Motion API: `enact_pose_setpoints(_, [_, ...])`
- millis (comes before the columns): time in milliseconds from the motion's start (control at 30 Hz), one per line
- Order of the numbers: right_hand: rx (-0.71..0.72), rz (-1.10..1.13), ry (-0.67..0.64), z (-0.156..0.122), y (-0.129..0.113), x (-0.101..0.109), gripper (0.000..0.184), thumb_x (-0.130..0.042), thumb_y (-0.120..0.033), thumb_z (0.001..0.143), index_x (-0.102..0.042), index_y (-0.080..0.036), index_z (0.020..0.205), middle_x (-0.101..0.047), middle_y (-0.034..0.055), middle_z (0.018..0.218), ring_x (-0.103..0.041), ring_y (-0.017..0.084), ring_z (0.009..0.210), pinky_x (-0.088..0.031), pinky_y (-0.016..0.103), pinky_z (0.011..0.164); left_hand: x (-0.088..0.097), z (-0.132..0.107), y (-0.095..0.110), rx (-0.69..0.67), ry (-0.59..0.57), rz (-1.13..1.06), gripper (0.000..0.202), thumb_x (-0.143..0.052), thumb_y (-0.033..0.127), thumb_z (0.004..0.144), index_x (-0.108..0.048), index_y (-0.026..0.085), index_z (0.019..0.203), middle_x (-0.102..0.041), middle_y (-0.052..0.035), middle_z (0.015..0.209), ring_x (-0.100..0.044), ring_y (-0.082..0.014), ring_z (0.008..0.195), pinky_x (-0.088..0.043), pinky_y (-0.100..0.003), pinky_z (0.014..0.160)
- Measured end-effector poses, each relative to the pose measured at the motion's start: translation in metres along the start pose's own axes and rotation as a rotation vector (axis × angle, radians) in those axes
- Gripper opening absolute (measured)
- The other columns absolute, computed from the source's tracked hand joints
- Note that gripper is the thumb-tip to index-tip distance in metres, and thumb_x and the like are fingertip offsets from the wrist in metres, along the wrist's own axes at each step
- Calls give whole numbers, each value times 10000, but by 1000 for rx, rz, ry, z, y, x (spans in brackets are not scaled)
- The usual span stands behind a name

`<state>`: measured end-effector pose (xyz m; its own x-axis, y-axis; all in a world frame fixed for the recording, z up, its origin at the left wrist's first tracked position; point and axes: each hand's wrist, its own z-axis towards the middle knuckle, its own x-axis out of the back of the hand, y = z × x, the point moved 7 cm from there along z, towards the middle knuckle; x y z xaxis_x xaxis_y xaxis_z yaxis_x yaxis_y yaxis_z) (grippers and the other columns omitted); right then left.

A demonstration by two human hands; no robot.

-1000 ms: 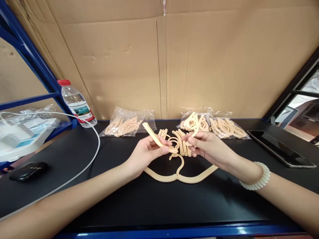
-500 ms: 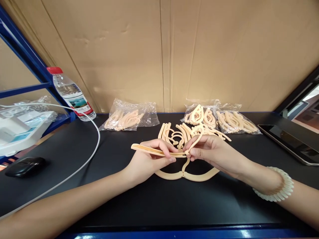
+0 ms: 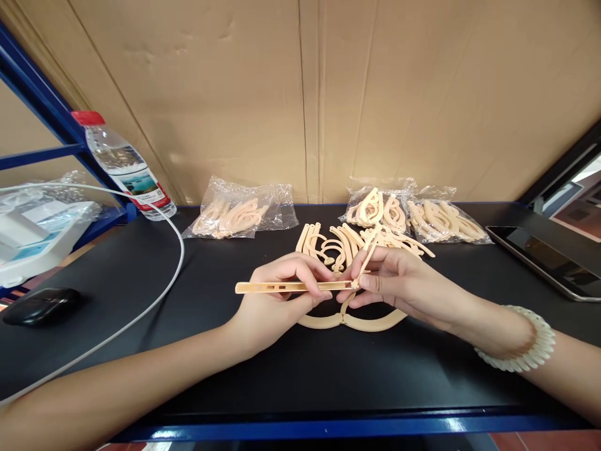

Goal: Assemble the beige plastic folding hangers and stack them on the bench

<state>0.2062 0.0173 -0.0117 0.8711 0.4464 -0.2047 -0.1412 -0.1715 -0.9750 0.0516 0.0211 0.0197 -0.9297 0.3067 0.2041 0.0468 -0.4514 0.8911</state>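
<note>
My left hand (image 3: 286, 291) pinches a long beige plastic hanger arm (image 3: 256, 287), slotted along its edge and held level. My right hand (image 3: 399, 282) grips a beige hanger hook (image 3: 369, 254), which points up and away. The hook's knobbed base meets the arm's right end between my fingertips; whether they are locked together I cannot tell. Below my hands a folding hanger (image 3: 370, 324) lies spread on the table, partly covered by them. Just behind are loose hanger arms and hooks (image 3: 307, 238) in a pile.
Clear bags of beige hanger parts stand along the back, one at left (image 3: 239, 216) and others at right (image 3: 446, 222). A water bottle (image 3: 126, 169), a white cable (image 3: 181, 263) and a black mouse (image 3: 42, 305) are at left. A tablet-like device (image 3: 539, 260) lies at right.
The hanger arm has turned so its slotted edge faces me and sits more level. The hook has swung more upright in my right hand. The view has shifted slightly.
</note>
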Motion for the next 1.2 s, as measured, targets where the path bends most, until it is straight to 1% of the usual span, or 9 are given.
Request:
enact_pose_setpoints(133, [-41,46,-65,0,8,-11,181,-745,-268,796,-602,-162,829,-698,31,817,-715,166,776,-591,331,775,-3,-4,18,-109,5,86,181,-746,107,724,-653,176,585,-648,-36,778,-678,-172,750,-584,-303,716])
enact_pose_setpoints(233, [34,36,-67,0,-1,-12,152,-724,-267,815,-621,-165,859,-680,40,898,-693,170,837,-592,344,780,1,-6,25,-149,28,110,178,-733,96,738,-662,183,600,-650,-34,770,-674,-169,750,-583,-303,730])
enact_pose_setpoints(333, [137,32,19,-3,-16,-2,99,-698,-260,837,-640,-180,843,-633,42,1034,-653,186,957,-589,338,794,8,-5,22,-110,58,61,166,-733,103,742,-654,181,619,-643,-34,809,-685,-191,805,-584,-325,767])
enact_pose_setpoints(467, [83,74,-35,-3,-16,-3,78,-699,-251,835,-663,-184,851,-623,47,1070,-633,197,1008,-578,356,835,11,-3,14,-59,58,52,167,-744,113,736,-642,180,621,-640,-30,811,-680,-188,811,-576,-310,766])
enact_pose_setpoints(567, [20,104,-111,-2,-9,-9,89,-690,-251,847,-668,-176,888,-646,53,1014,-655,182,960,-573,332,825,8,-2,13,-66,27,57,165,-730,93,739,-648,181,627,-652,-31,806,-678,-183,807,-571,-299,757])
enact_pose_setpoints(667, [-13,110,-129,-1,-4,-11,86,-685,-246,852,-660,-167,874,-665,52,946,-674,178,928,-570,304,813,5,-3,14,-69,8,64,161,-716,91,746,-657,182,627,-658,-33,792,-680,-182,790,-571,-299,737])
enact_pose_setpoints(833, [-51,115,-94,-2,1,-9,110,-727,-249,814,-664,-169,857,-684,43,912,-690,168,895,-572,287,809,3,-4,11,-43,8,60,160,-723,124,748,-653,180,616,-665,-38,785,-684,-189,777,-582,-326,747])
enact_pose_setpoints(1033, [-19,97,-9,-3,3,-6,168,-773,-277,767,-669,-162,831,-688,37,853,-711,183,860,-571,312,837,1,-6,12,-49,10,49,177,-732,124,747,-642,183,607,-655,-28,761,-705,-195,786,-590,-316,725])
enact_pose_setpoints(1200, [8,56,63,-3,2,-5,222,-812,-313,715,-661,-161,774,-686,36,790,-720,195,788,-585,330,795,0,-7,14,-35,11,48,188,-727,140,752,-629,185,597,-656,-28,747,-713,-202,792,-597,-317,718])
